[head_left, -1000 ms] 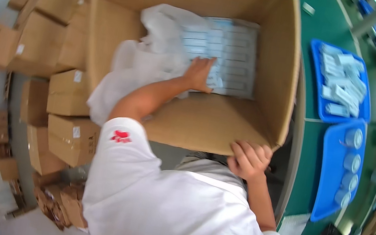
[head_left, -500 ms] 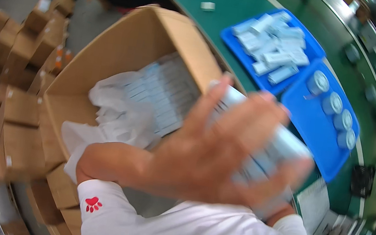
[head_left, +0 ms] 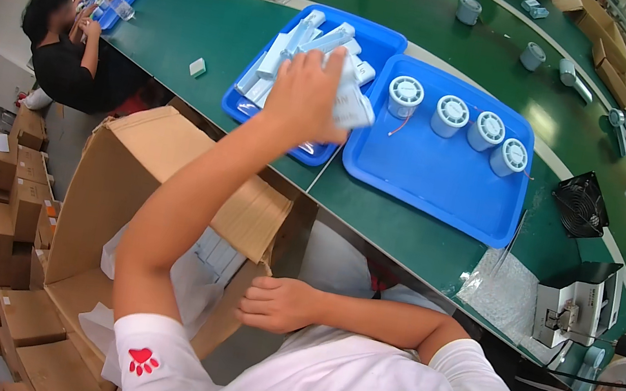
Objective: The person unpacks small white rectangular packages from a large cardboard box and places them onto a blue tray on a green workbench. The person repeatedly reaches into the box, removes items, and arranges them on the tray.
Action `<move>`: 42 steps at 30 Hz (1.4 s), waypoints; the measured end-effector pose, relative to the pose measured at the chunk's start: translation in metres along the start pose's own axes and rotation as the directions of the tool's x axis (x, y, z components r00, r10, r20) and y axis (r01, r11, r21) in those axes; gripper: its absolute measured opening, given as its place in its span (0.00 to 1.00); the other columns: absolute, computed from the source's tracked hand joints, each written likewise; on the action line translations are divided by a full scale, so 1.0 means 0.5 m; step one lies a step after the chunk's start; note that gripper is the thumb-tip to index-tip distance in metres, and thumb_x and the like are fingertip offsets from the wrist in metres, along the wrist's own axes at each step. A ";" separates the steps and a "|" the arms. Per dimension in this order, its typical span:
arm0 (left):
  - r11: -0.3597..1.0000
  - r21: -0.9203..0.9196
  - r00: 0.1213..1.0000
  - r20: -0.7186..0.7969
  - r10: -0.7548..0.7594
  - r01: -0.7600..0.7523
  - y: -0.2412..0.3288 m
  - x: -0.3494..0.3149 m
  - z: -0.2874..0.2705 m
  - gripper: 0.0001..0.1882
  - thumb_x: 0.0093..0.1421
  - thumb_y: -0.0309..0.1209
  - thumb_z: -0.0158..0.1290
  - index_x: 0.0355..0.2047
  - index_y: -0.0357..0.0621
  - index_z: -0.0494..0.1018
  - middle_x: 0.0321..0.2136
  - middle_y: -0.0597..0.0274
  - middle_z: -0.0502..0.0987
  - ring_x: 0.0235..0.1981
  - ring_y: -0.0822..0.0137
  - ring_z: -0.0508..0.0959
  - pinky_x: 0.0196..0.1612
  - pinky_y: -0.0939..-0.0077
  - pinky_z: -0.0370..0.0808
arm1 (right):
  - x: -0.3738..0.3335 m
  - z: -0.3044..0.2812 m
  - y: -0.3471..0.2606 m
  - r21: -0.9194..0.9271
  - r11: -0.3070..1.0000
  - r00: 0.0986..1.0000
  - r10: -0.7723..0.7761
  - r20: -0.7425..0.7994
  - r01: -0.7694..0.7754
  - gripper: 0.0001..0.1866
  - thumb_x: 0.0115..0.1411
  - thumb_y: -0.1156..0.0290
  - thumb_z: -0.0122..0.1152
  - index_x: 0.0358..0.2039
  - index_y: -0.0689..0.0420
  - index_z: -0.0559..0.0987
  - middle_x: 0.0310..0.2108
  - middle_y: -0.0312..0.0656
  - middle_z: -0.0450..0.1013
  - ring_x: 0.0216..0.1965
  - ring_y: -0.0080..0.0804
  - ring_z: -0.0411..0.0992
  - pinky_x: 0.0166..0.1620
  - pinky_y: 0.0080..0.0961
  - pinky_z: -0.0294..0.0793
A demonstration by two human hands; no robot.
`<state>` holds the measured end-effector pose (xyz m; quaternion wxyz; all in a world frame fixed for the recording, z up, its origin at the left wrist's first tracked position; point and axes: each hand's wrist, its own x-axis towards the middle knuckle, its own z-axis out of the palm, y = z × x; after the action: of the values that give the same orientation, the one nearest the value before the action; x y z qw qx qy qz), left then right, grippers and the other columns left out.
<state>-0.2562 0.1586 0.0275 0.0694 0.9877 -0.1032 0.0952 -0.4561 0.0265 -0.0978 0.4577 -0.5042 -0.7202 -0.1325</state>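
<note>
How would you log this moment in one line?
Left hand: holding light-blue pieces over left blue tray | Right hand: by carton edge

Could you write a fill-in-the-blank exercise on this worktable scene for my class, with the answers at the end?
1. The person's left hand holds pale blue pieces over a tray coloured ____.
2. The neighbouring tray holds exactly ____ round, vented cylinders.
3. The person's ____ hand is at the edge of the open cardboard box.
4. The paw print on the white sleeve is coloured ____.

Missing words: blue; four; right; red.
</note>
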 end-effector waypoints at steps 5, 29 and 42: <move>0.965 0.170 0.975 0.066 -0.212 0.199 -0.064 0.134 0.063 0.68 0.39 0.56 0.73 0.73 0.39 0.52 0.56 0.38 0.71 0.58 0.39 0.73 0.61 0.38 0.69 | -0.008 0.000 -0.002 0.012 1.000 0.998 0.006 -0.069 -0.005 0.11 0.54 0.70 0.60 0.38 0.58 0.77 0.36 0.36 0.72 0.38 0.34 0.70 0.49 0.30 0.71; -0.070 -0.366 0.372 -0.921 -0.113 -0.928 0.278 -0.345 -0.231 0.14 0.76 0.37 0.38 0.53 0.73 0.72 0.43 0.60 0.77 0.50 0.42 0.75 0.56 0.44 0.69 | 0.011 -0.020 -0.011 -0.090 0.996 0.993 0.033 0.115 -0.022 0.15 0.53 0.67 0.63 0.42 0.53 0.81 0.37 0.32 0.74 0.38 0.27 0.72 0.48 0.25 0.70; 0.451 -0.364 0.329 -0.931 -0.157 -0.815 0.039 -0.484 -0.337 0.27 0.72 0.50 0.45 0.63 0.46 0.69 0.44 0.59 0.81 0.58 0.52 0.73 0.67 0.42 0.63 | 0.011 -0.024 -0.021 -0.124 0.990 0.997 0.075 0.033 -0.070 0.12 0.52 0.69 0.65 0.39 0.52 0.84 0.36 0.31 0.78 0.36 0.24 0.75 0.43 0.25 0.70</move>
<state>-0.5224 0.2123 0.1447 0.5346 0.5552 -0.3191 0.5515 -0.4589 0.0170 -0.0841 0.4169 -0.5595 -0.7004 -0.1502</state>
